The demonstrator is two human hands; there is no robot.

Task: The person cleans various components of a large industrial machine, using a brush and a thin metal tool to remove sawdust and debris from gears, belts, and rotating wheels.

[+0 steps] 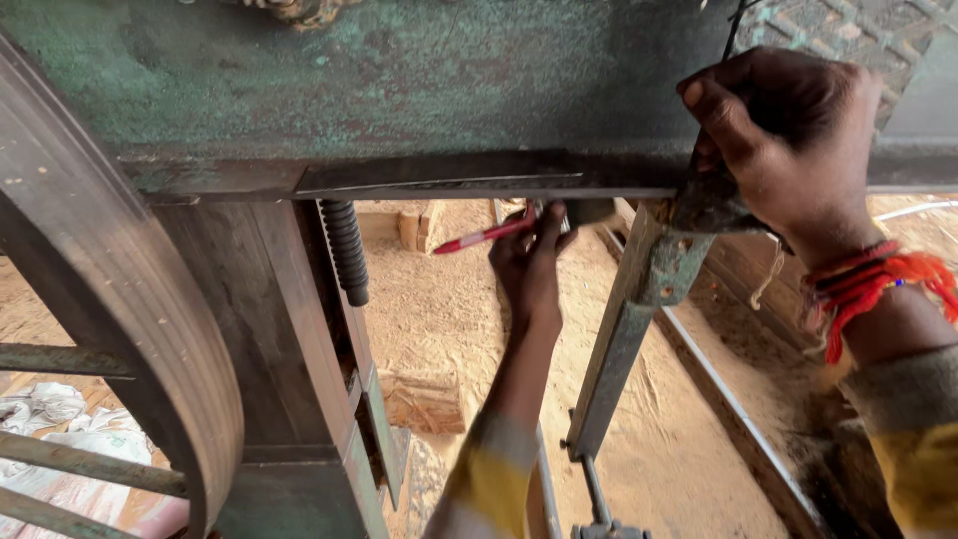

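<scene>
Machine frame [379, 80]: worn green-painted metal body spanning the top of the view, over a sawdust-covered floor [449, 309].
Wheel [140, 329]: large belt-rimmed wheel with spokes at the left, beside the frame's upright.
Angled bar [624, 339]: green metal strut running down from under the frame's edge.
Right hand [788, 140]: fingers curled shut around a dark fitting at the strut's top, seemingly steadying it; red threads circle the wrist.
Left hand [529, 265]: reaching up beneath the frame, pinched closed on the pen so its tip points along the underside.
Red pen [484, 236]: held nearly level, just under the frame's lower edge.
</scene>
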